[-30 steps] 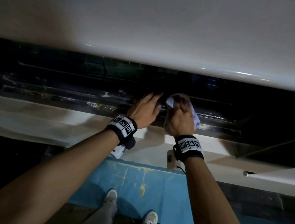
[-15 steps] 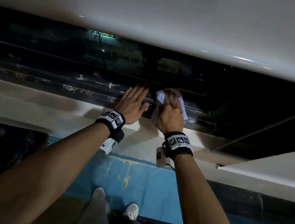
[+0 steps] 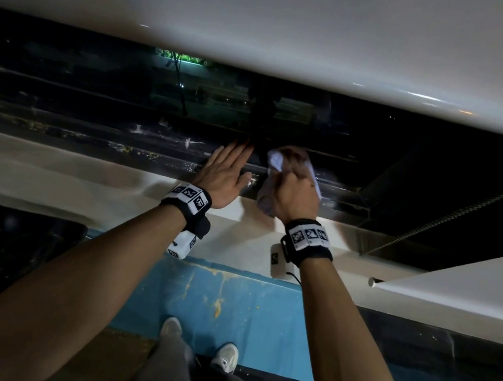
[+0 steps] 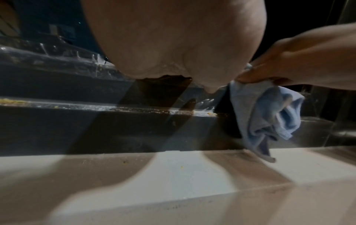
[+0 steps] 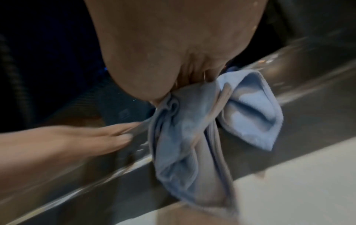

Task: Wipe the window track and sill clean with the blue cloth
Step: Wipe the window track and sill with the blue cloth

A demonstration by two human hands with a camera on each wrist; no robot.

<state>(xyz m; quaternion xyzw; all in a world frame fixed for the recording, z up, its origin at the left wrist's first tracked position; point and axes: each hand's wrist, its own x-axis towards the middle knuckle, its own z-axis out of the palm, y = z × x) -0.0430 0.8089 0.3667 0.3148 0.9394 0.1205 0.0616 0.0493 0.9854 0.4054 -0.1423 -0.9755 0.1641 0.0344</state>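
Right hand [image 3: 295, 195] fingers curled tight round the bunched blue cloth [image 5: 194, 127] over the dark window track [image 4: 115, 109]; left hand [image 3: 225, 176] flat, fingers straight, holding nothing. Loose tail dangling onto the white sill [image 4: 173, 175]. Likely to snag, or drag gritty crumbs from track onto sill.

No readable text, brands or numbers from my end. Only signs I get are the black-and-white square fiducial markers: three on the left wristband [image 3: 189, 195], three on the right wristband [image 3: 309, 236], one each on the white left camera [image 3: 182, 243] and right camera [image 3: 276, 259] under the wrists. They're patterns, not characters. Wrist views are too blurred and dark; nothing legible on the cloth [image 5: 194, 129] or track [image 4: 96, 109].
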